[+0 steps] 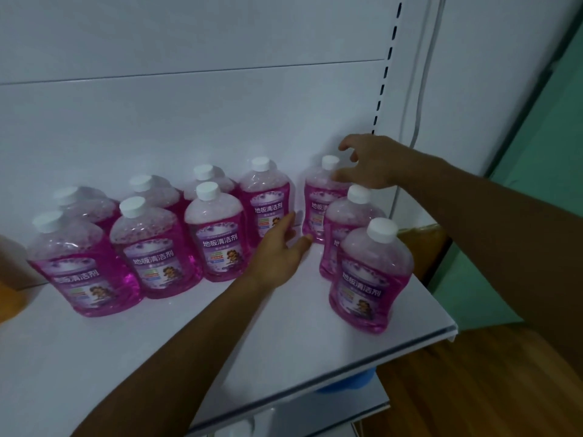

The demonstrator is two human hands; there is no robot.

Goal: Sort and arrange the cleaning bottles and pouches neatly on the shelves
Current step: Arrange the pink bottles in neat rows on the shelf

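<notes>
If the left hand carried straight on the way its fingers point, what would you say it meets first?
Probably the back-right bottle: the left hand points up into the gap beside it, its fingertips already near that bottle's base. Depth is unclear; it might pass through to the shelf's back panel.

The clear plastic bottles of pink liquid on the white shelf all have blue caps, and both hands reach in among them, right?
Not quite: the head view shows white caps on the clear plastic bottles of pink liquid. The rest holds: both hands reach among them on the white shelf.
</notes>
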